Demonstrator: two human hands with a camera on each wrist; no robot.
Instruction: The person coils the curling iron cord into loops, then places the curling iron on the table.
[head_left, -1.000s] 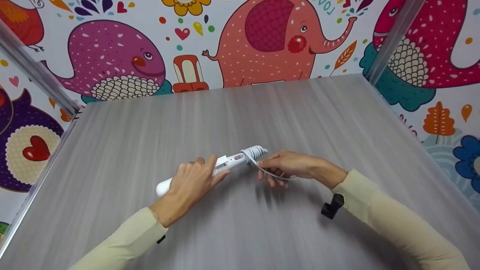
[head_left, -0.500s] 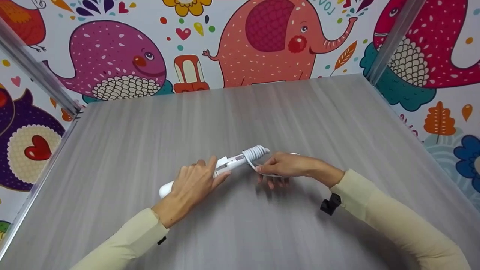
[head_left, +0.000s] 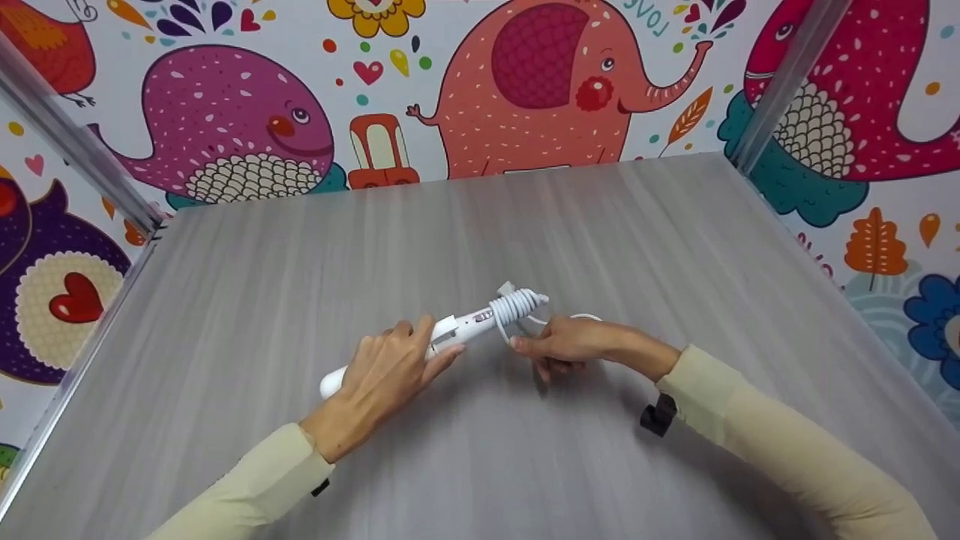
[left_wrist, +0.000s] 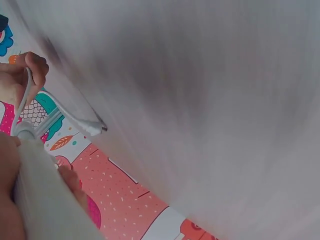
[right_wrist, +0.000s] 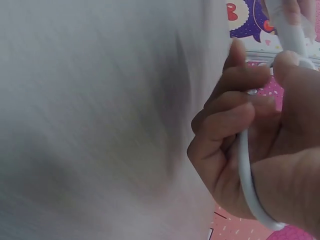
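Observation:
A white hair straightener [head_left: 466, 324] slants up to the right above the table, its button end wrapped in several turns of its own white cord [head_left: 513, 306]. My left hand [head_left: 386, 371] grips it around the middle, hiding part of the body. To the right, my right hand [head_left: 566, 343] pinches the cord between thumb and index finger just off the coil. In the right wrist view, the loose cord [right_wrist: 246, 175] runs through the palm under curled fingers and loops past the wrist. The cord's plug end [left_wrist: 94, 128] hangs free in the left wrist view, and shows behind the coil in the head view.
A grey wood-grain table [head_left: 420, 247] lies beneath both hands. Printed cartoon panels [head_left: 247, 120] stand along its back and sides, with metal posts [head_left: 787, 82] at the back corners. A black wrist device [head_left: 658, 415] sits below the right sleeve.
My right hand has shifted slightly, keeping the cord pinched, and its fingers are more curled. The cord's plug end has come into view behind the coil. My left hand stays nearly still.

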